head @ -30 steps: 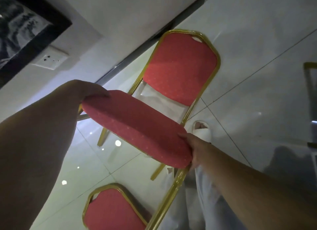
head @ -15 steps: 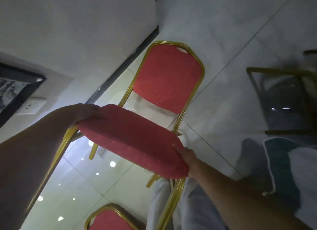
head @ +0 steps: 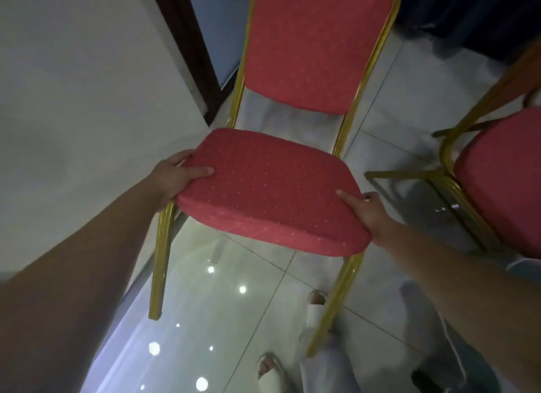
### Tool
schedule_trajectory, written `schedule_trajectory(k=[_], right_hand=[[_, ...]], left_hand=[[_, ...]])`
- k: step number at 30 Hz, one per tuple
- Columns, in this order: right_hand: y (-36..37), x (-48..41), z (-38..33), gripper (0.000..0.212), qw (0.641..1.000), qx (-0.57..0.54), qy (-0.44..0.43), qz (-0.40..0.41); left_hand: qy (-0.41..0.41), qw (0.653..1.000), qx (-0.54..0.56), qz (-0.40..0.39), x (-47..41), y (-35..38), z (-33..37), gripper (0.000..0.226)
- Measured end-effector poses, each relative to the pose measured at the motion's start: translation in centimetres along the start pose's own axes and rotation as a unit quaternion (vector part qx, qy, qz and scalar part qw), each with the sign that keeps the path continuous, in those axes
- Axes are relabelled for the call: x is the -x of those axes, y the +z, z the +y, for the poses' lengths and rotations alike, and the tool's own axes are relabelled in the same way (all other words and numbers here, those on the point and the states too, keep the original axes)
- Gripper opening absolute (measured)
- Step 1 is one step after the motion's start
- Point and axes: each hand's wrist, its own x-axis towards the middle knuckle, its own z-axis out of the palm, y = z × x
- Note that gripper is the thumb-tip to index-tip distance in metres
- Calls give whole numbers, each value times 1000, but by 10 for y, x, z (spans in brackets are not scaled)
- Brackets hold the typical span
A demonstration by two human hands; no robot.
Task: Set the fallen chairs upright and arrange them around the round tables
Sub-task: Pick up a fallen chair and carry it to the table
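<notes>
**Glossy tiles and a red chair held by its seat**

Pale, glossy floor tiles (head: 205,305) fill the lower part of the view and mirror several round ceiling lights. A white wall (head: 73,100) rises on the left and meets a dark door frame (head: 190,50) near the top.

Between the person's arms is a red chair (head: 278,187) with a gold metal frame, close to the wall. Its dotted backrest (head: 316,41) points away from the person and its seat faces up. Both hands are grasping the seat cushion. The left hand (head: 175,176) clasps the left edge with its thumb lying on top of the fabric. The right hand (head: 366,211) clasps the right front corner, also thumb on top, with its fingers hidden underneath. Whether the front legs touch the floor cannot be told.

At the right edge, a second red chair (head: 503,182) appears to lie on its side, its gold legs reaching sideways toward the held chair but apart from it.

Below the seat are the person's feet in white open-toed slippers (head: 314,307) and pale trousers.
</notes>
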Motion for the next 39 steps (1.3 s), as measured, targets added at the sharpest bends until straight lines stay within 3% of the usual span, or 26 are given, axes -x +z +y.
schedule_trajectory(k=[3, 6, 10, 12, 14, 17, 20, 22, 25, 29, 35, 39], right_hand=[[-9, -28, -28, 101, 998, -1, -61, 35], [-15, -51, -26, 103, 993, 30, -89, 73], [-26, -72, -8, 95, 990, 85, -96, 63], [-32, -70, -6, 85, 978, 161, -118, 66], [-27, -61, 3, 68, 936, 291, -155, 124], [10, -18, 32, 56, 865, 473, -81, 146], [44, 43, 74, 59, 867, 490, -16, 92], [52, 87, 89, 60, 891, 448, 6, 72], [62, 162, 97, 63, 937, 338, 56, 63], [91, 241, 69, 64, 986, 129, 56, 86], [111, 343, 40, 57, 988, -69, 22, 138], [95, 412, 50, 46, 959, -199, 14, 200]], left_hand=[[40, 997, 62, 12, -21, 17, 3, 78], [64, 996, 55, -1, -37, 43, -20, 83], [83, 995, 38, -30, -57, 68, -64, 72], [89, 994, 37, -50, -58, 78, -77, 71], [105, 994, 7, -22, -50, 83, -92, 74], [82, 991, -94, -50, -24, 86, -110, 79], [16, 976, -138, -167, 11, 78, -129, 94], [-45, 935, -196, -293, 42, 73, -137, 102], [-57, 856, -307, -412, 109, 69, -141, 82], [-22, 857, -322, -401, 164, 46, -126, 40], [56, 858, -393, -325, 199, 11, -77, 49], [120, 839, -402, -347, 236, 21, -50, 45]])
